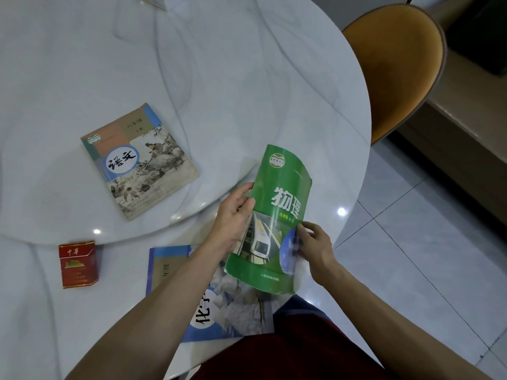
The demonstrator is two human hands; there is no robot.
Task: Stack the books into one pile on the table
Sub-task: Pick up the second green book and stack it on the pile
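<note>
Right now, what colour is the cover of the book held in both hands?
Green, with white lettering and a train picture; the head view shows the book clearly.

The green book (277,215) reads 物理, the beige book (140,160) 语文, the red pack (78,264) 中华.

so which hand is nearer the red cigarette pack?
Left. The left hand grips the green book's left edge, on the red cigarette pack's side; the right hand holds its far edge.

Glossy marble-look table (247,78) mirrors lights; the green book (282,193) has a shiny paper cover, the beige book (142,165) worn, matt paper
</note>
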